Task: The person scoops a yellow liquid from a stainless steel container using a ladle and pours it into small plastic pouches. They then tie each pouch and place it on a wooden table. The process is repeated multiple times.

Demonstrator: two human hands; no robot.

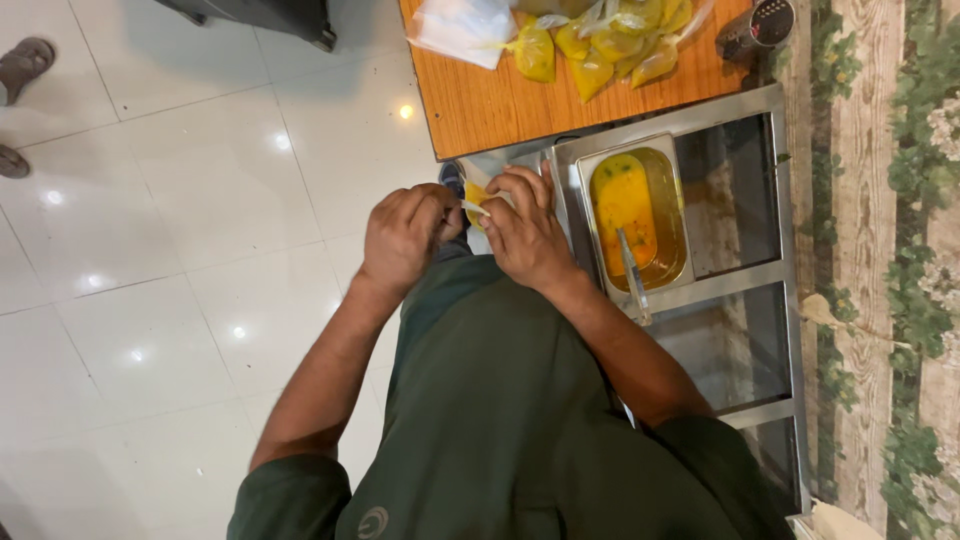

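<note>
Both my hands meet in front of my green shirt, over the floor beside a steel counter. My left hand point(405, 235) pinches the twisted neck of a small clear plastic bag of yellow liquid point(476, 192). My right hand point(525, 230) grips the same bag from the other side, with its fingers curled round the top. Most of the bag is hidden behind my fingers.
A steel counter frame point(770, 270) holds a steel pan of yellow curry point(628, 205) with a ladle point(632, 270) in it. Several filled yellow bags point(590, 45) and white plastic point(465, 28) lie on a wooden table point(490, 100). Someone's sandalled feet point(22, 65) stand at the far left.
</note>
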